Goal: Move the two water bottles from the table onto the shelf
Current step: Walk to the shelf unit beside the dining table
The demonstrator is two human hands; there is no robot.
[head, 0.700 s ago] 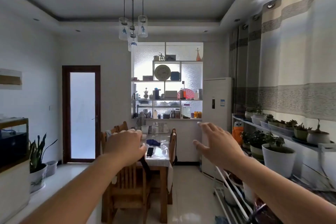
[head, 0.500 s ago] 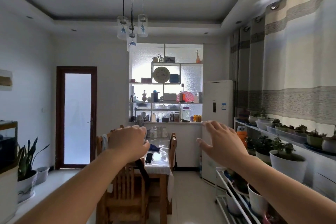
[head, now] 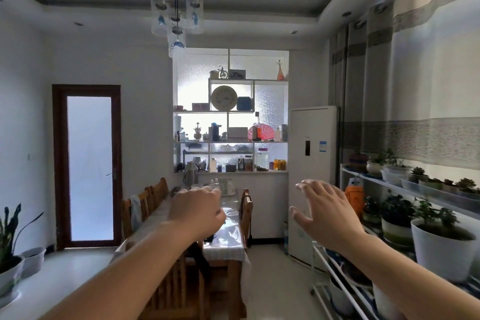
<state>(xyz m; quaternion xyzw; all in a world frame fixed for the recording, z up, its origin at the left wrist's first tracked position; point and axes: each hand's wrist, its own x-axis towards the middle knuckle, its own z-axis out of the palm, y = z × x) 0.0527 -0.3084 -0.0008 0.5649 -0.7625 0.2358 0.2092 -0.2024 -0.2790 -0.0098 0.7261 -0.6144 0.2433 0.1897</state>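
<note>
Two small clear water bottles [head: 214, 184] stand at the far end of the long dining table [head: 230, 234], partly hidden behind my left hand. The white wall shelf [head: 231, 141] rises behind the table, crowded with a clock, jars and boxes. My left hand [head: 196, 209] is stretched out in front of me over the table's near half, fingers curled loosely, holding nothing. My right hand [head: 326, 209] is raised to the right of the table, fingers spread, empty. Both hands are well short of the bottles.
Wooden chairs [head: 155, 195] line the table's left side and one chair [head: 246, 205] stands on the right. A white floor-standing air conditioner [head: 311, 176] is right of the shelf. Plant racks with pots [head: 439, 247] run along the right wall. A door [head: 89, 166] is at left.
The view has moved closer to the table and shelf. Both arms stay stretched forward; the left hand now covers more of the table top.
</note>
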